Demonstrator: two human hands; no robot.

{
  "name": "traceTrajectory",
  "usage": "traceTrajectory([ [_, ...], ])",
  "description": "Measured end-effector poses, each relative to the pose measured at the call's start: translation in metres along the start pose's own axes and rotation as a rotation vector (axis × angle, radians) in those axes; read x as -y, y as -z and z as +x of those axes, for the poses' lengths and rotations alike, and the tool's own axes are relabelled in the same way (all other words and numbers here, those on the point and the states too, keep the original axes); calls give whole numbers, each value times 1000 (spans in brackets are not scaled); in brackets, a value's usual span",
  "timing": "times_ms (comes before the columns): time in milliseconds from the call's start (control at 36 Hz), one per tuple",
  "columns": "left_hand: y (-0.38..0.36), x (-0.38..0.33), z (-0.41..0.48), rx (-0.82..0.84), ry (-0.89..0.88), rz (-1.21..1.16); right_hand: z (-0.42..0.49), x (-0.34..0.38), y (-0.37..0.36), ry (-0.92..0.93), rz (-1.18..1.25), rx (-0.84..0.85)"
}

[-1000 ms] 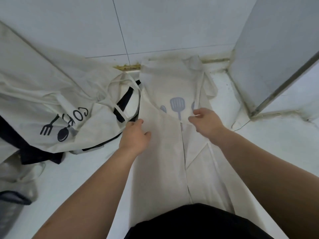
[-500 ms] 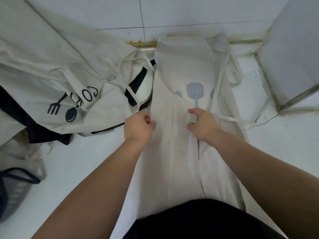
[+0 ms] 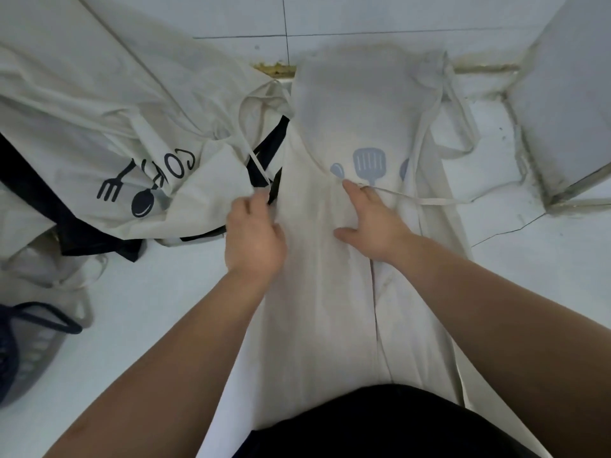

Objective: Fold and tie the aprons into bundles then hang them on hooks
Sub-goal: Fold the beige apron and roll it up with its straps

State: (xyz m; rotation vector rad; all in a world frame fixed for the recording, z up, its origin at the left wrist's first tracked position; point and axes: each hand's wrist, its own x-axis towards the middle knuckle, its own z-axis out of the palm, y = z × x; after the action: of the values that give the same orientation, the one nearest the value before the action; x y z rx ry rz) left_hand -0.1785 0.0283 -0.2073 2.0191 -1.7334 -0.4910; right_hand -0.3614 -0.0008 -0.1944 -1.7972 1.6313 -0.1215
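- Since a second ago, the left panel of the cream apron (image 3: 324,292), laid lengthwise down the middle of the frame, has been drawn further across its centre. The lengthwise fold is judged nearly set; tying and hanging are not yet done.
- The apron's left edge is gripped by the left hand (image 3: 254,233), fingers curled. The right hand (image 3: 372,223), earlier curled, is now pressed flat beside a thin tie strap (image 3: 429,200); whether the strap is pinched cannot be told.
- Limp, matte woven cloth is seen, creased along the fold, with a grey-blue spatula print (image 3: 369,163).
- A crumpled second apron (image 3: 99,127) with black trim is heaped at upper left.
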Motion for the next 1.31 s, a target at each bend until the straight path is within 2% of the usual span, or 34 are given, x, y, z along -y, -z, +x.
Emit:
traceTrajectory([
  [56, -4, -6, -10, 97, -317, 79, -3, -1, 2, -19, 25, -64],
  [83, -6, -10, -13, 212, -412, 150, -6, -4, 4, -24, 33, -98],
  [139, -9, -11, -16, 494, -353, 332, -13, -13, 10, -44, 3, -131],
  [194, -11, -6, -15, 628, -228, 469, -21, -25, 17, -93, -100, -138],
  [278, -9, -4, -12, 603, -166, 538, -30, -42, 28, -189, -264, -152],
  [417, -5, -15, -10, 426, -59, 588, -37, -57, 29, -442, -322, -56],
  [500, -8, -21, -14, 359, -33, 698, -40, -57, 29, -457, -399, -125],
  [556, -12, -28, -13, 337, -142, 662, -40, -56, 29, -414, -441, -145],
  [639, -21, -38, -11, 507, -337, 495, -38, -53, 28, -425, -200, -76],
  [694, -24, -41, -11, 570, -309, 436, -37, -52, 31, -428, -108, -43],
  [806, -25, -43, -10, 544, -235, 393, -32, -50, 36, -440, -77, -19],
  [944, -25, -43, -2, 507, -228, 345, -19, -37, 39, -513, 666, 21],
  [1028, -26, -42, 5, 504, -124, 175, -5, -20, 44, -442, 959, 15],
  [1139, -18, -47, 14, 535, 226, -404, 11, -7, 43, -342, 906, 230],
  [1167, -15, -49, 14, 552, 280, -469, 13, -8, 41, -316, 942, 301],
  [1222, -14, -53, 12, 576, 259, -438, 15, -12, 37, -289, 1020, 336],
  [1306, -20, -57, 11, 578, 198, -279, 17, -21, 32, -317, 975, 163],
])
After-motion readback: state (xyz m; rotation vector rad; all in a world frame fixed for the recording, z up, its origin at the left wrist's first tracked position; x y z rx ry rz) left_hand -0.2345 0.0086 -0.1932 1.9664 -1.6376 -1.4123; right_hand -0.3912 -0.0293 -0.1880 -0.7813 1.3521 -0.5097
